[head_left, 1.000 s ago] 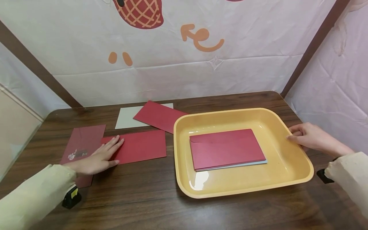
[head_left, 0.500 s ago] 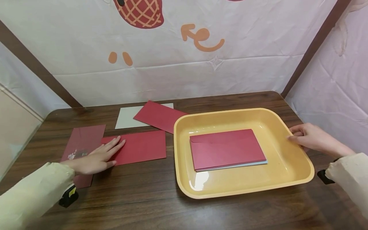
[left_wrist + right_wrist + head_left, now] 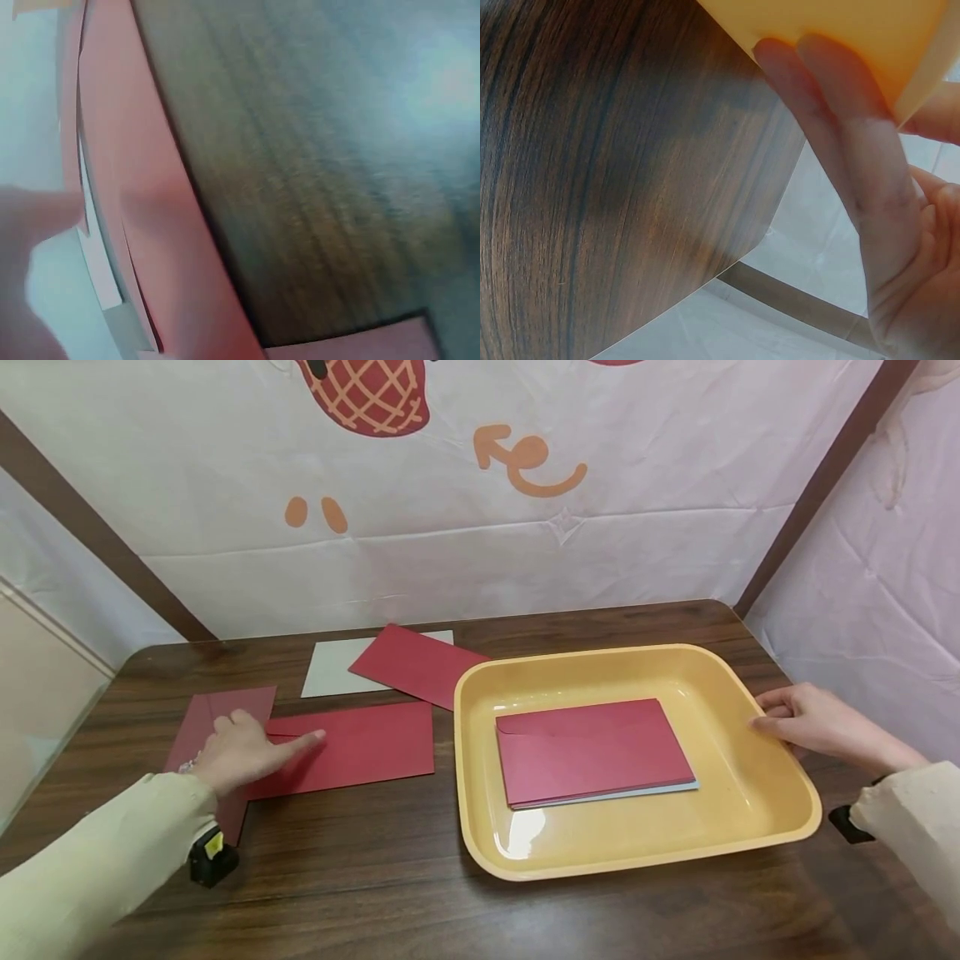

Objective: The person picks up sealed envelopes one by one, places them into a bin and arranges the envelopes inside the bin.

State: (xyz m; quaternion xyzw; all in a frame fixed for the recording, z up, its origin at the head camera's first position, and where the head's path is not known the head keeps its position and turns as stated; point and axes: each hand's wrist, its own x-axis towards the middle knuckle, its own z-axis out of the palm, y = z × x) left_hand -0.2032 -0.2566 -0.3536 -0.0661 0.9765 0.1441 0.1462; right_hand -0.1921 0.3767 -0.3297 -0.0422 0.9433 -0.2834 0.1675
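Note:
My left hand (image 3: pixel 243 752) is over the left end of a bright red envelope (image 3: pixel 382 739), which lies lengthwise left of the tray. Its thumb points right across the envelope, and the other fingers bend over a darker red envelope (image 3: pixel 228 818) beneath. In the left wrist view the red envelope (image 3: pixel 150 172) slants past a blurred finger. My right hand (image 3: pixel 813 722) grips the right rim of a yellow tray (image 3: pixel 750 810), thumb inside, with fingers (image 3: pixel 855 112) against the outer wall. A stack of red envelopes (image 3: pixel 592 752) with a pale blue edge below lies in the tray.
Behind the bright red envelope, another red envelope (image 3: pixel 416 664) lies across a whitish one (image 3: pixel 330 668), its right corner reaching the tray. The brown wooden table (image 3: pixel 360 877) backs onto a printed white cloth (image 3: pixel 637 552).
My left hand lay flat on the bright red envelope; it has risen and drawn left, its fingers bending. That envelope's left end now shows more. The right hand keeps its grip on the tray.

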